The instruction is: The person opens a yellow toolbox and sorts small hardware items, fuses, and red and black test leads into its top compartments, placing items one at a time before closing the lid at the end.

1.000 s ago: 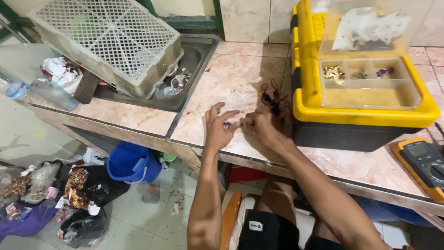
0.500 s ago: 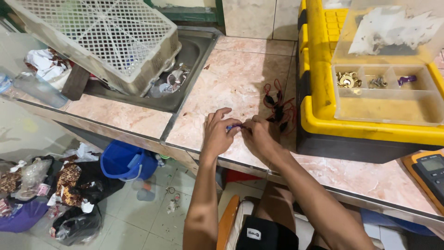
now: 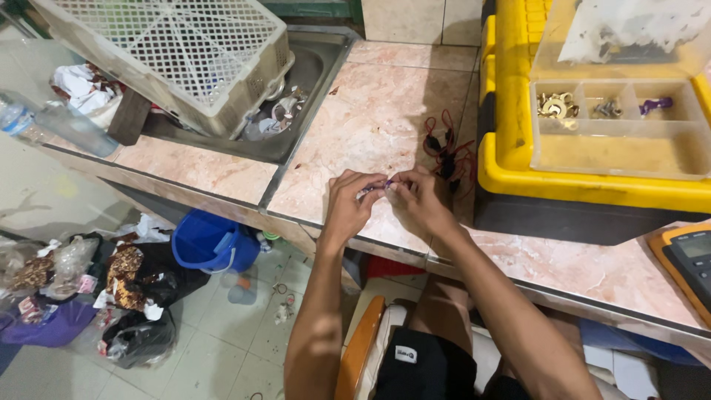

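Observation:
My left hand (image 3: 348, 205) and my right hand (image 3: 421, 201) meet fingertip to fingertip over the pink tiled counter (image 3: 370, 126), near its front edge. Both pinch one small purple part (image 3: 385, 185) between them; most of it is hidden by my fingers. A bundle of red and black wires (image 3: 446, 152) lies on the counter just beyond my right hand, against the yellow toolbox (image 3: 511, 148).
The toolbox holds a clear tray (image 3: 615, 126) with small metal fittings. A yellow multimeter (image 3: 685, 259) lies at the right edge. A white plastic crate (image 3: 170, 52) leans over the steel sink (image 3: 296, 96). A blue bucket (image 3: 211, 241) and rubbish bags (image 3: 111, 296) stand on the floor.
My hands stay together on the small part, with fingers shifting slightly. The view has drifted, so the counter and toolbox sit a little differently in frame.

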